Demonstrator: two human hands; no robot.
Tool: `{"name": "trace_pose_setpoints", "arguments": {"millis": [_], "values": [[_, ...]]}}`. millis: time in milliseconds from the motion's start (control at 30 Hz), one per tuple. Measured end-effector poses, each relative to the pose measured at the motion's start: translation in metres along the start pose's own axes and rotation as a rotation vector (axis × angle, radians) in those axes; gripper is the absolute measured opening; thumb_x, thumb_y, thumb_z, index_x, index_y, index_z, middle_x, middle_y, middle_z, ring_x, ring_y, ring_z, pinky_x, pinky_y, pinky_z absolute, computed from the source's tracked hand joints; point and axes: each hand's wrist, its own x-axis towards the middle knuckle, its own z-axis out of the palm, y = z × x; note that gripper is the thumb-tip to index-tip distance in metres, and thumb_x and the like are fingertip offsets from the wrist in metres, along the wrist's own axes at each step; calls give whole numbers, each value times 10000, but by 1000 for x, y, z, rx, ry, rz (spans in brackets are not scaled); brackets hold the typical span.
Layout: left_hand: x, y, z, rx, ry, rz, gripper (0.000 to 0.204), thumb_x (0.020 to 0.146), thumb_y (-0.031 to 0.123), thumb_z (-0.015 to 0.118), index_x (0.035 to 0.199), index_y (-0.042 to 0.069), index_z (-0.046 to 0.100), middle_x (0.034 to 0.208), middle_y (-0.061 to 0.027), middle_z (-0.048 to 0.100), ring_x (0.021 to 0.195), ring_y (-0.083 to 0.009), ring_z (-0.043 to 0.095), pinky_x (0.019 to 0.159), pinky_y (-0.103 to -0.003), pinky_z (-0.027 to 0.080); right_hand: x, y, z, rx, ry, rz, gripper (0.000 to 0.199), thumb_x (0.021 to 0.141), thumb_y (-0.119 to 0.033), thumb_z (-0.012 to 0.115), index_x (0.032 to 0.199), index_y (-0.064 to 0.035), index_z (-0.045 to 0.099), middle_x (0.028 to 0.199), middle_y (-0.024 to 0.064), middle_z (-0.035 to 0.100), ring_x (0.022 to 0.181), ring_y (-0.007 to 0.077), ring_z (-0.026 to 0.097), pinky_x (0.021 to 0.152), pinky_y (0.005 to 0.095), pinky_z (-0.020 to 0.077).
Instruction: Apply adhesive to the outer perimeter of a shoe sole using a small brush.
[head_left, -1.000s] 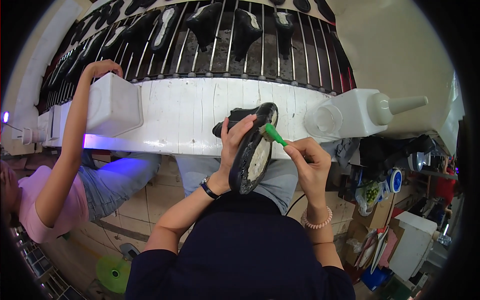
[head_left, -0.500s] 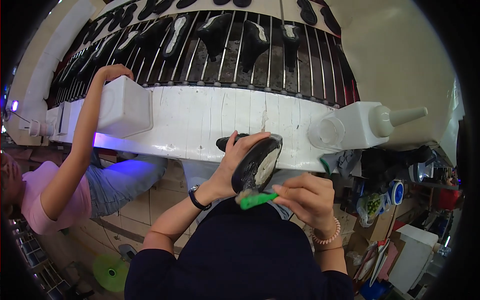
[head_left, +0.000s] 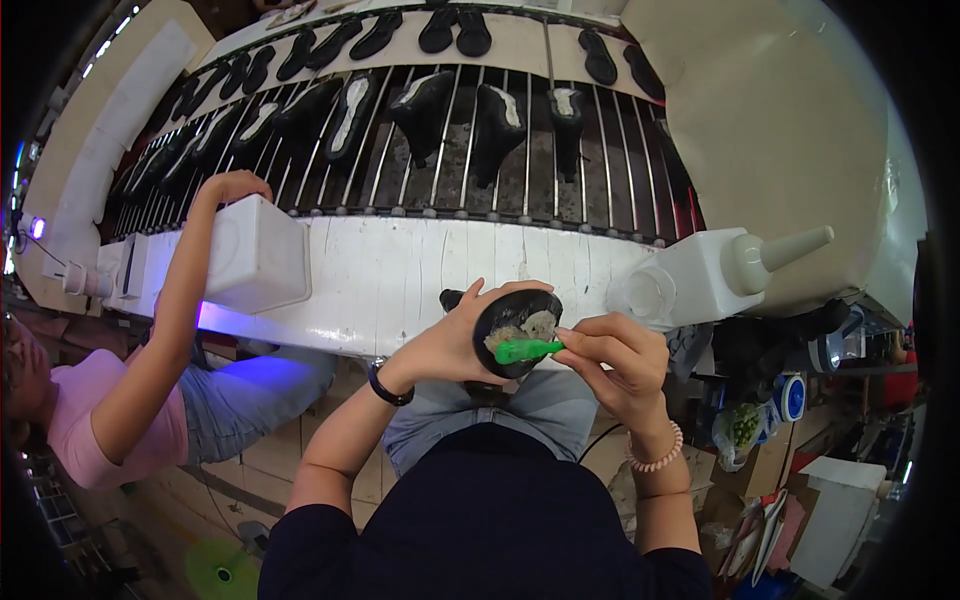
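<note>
A black shoe (head_left: 498, 310) is gripped by my left hand (head_left: 440, 342), its underside turned up and toward me over the near edge of the white bench. A pale patch covers part of that underside. Pinched in the fingers of my right hand (head_left: 622, 365) is a green-handled brush (head_left: 528, 350), whose head lies against the shoe's bottom. The bristles are mostly hidden behind the handle.
Several black shoes with pale undersides rest on a roller conveyor (head_left: 450, 200) across the white bench (head_left: 400, 260). Soles lie on a shelf beyond. At right stand a white nozzle bottle (head_left: 700, 270) and a clear cup (head_left: 642, 293). A co-worker's arm (head_left: 180, 320) reaches past a white jug (head_left: 262, 255) at left.
The shoe has tipped so its underside faces me more. My right hand and the brush have moved up a little along it. The whole view has shifted slightly.
</note>
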Motion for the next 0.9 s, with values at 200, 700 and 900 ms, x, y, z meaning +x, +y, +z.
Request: {"name": "trace_pose_setpoints", "arguments": {"millis": [200, 700, 900], "values": [[22, -10, -26, -150, -173, 29, 853, 623, 141, 880, 1343, 9, 441, 1194, -133, 604, 1106, -166, 569, 955, -312, 472, 22, 9, -20, -109, -98, -75, 182, 720, -62, 800, 885, -57, 725, 777, 52, 647, 607, 169, 611, 510, 271, 472], [38, -7, -38, -80, -281, 71, 635, 660, 136, 860, 1212, 6, 575, 1036, -111, 677, 938, -161, 623, 846, -301, 521, 33, 9, -29, -198, -164, -88, 159, 751, -54, 781, 893, -56, 710, 774, 44, 658, 585, 142, 612, 478, 258, 451], [40, -5, -32, -155, -257, -16, 651, 664, 152, 868, 1213, -10, 559, 1055, -108, 671, 975, -158, 621, 860, -306, 521, 31, 13, -12, 15, 99, 167, 95, 790, -13, 749, 876, -6, 709, 778, 61, 663, 655, 132, 636, 528, 249, 472]]}}
